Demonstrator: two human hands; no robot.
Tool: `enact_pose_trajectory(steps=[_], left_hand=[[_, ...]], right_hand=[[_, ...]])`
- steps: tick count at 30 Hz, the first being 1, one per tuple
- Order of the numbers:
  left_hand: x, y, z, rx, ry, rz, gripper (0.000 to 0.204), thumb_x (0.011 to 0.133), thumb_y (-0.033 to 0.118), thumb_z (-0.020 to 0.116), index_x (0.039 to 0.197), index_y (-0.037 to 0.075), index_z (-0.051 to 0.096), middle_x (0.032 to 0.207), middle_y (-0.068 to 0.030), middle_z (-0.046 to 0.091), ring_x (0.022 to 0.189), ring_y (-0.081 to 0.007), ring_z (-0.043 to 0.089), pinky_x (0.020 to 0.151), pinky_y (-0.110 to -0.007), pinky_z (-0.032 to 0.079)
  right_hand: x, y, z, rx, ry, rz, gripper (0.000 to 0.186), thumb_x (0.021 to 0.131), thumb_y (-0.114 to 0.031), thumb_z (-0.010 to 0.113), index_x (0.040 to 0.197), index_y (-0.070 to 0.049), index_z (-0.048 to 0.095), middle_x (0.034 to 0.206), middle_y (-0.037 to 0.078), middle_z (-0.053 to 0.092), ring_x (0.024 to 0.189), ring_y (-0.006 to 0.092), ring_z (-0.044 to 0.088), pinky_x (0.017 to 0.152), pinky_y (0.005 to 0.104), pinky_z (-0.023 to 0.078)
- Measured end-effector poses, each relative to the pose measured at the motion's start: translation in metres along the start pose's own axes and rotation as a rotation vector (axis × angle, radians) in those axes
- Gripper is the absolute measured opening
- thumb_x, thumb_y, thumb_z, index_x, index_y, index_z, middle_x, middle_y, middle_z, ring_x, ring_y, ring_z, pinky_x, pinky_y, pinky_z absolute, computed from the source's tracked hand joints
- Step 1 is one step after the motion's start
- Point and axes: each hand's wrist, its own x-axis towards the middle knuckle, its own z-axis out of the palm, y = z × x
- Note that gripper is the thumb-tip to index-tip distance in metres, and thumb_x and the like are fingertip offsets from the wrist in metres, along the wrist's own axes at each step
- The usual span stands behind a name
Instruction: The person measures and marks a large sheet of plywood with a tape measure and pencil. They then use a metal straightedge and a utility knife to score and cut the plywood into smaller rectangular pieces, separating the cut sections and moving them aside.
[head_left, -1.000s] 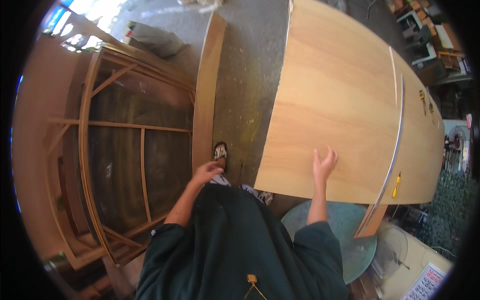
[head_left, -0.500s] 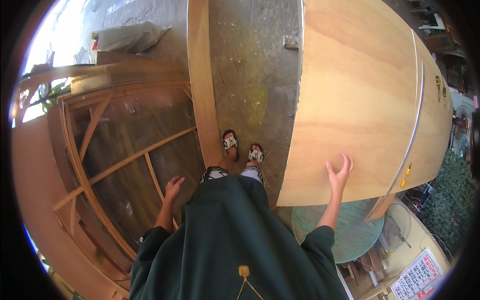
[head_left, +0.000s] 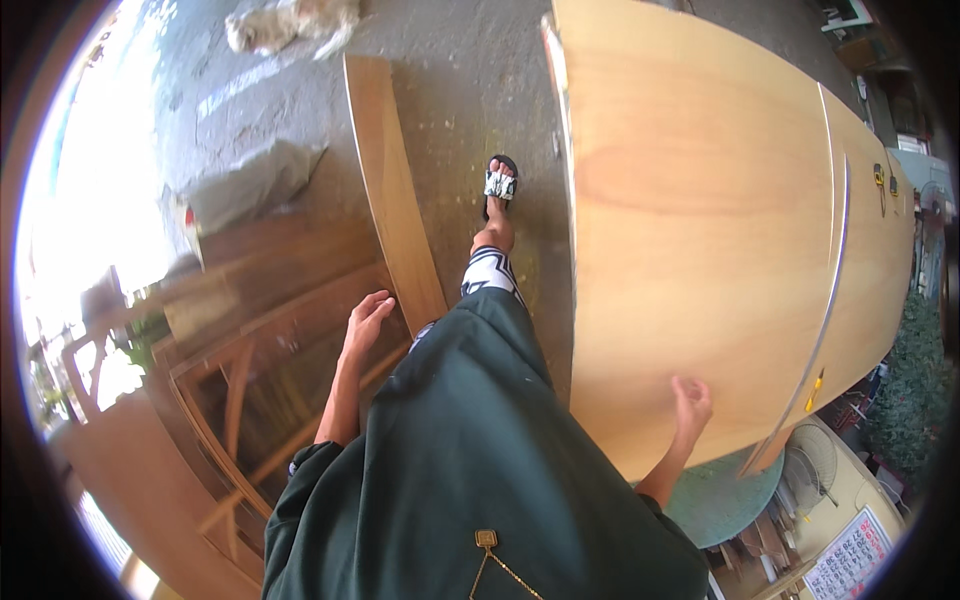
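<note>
My left hand (head_left: pixel 371 316) hangs empty beside a narrow wooden board (head_left: pixel 388 165), its fingers loosely bent and not pressed together. A large plywood sheet (head_left: pixel 690 220) lies flat on my right. Above its near part is my right hand (head_left: pixel 692 402), slightly blurred, with loosely curled fingers and nothing visible in it. I cannot tell whether it touches the sheet. A long metal straightedge (head_left: pixel 832 270) runs along the sheet's right part. Close to it lies a yellow-handled tool (head_left: pixel 815 390), perhaps a cutter or screwdriver. Further off are a yellow and black tape measure (head_left: pixel 879 178) and another small dark tool.
A wooden frame (head_left: pixel 235 400) with crosspieces stands at left. Beyond it a grey cover (head_left: pixel 255 185) drapes over something. A pale-furred animal (head_left: pixel 290 25) lies on the concrete floor (head_left: pixel 430 80). Near right are a round green table (head_left: pixel 725 500), a fan (head_left: pixel 808 462) and a calendar (head_left: pixel 850 555).
I have stepped forward, with one sandalled foot ahead. The left hand has swung up beside the narrow board. My right hand's fingers have curled in, and the lying animal has come into view.
</note>
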Motion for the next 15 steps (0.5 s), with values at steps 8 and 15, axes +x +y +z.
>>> enact_pose_trajectory(steps=[8,15], left_hand=[[0.168,0.216,-0.033,0.189,-0.09,0.108,0.046,0.088,0.032,0.062,0.12,0.0,0.058,0.108,-0.0147,0.065,0.1,-0.019,0.06,0.09,-0.032,0.045],[0.284,0.348,-0.087,0.348,-0.11,0.014,0.051,0.085,0.036,0.064,0.121,0.002,0.058,0.107,-0.0136,0.066,0.093,-0.0182,0.062,0.083,-0.031,0.047]], right_hand=[[0.079,-0.337,0.03,0.625,0.308,-0.363,0.028,0.083,-0.017,0.071,0.103,0.001,0.062,0.094,0.012,0.065,0.088,0.0183,0.059,0.084,0.0324,0.048],[0.081,-0.42,0.032,0.749,0.307,-0.174,0.023,0.084,-0.011,0.069,0.102,0.002,0.062,0.087,0.007,0.063,0.085,0.0151,0.059,0.083,0.03,0.047]])
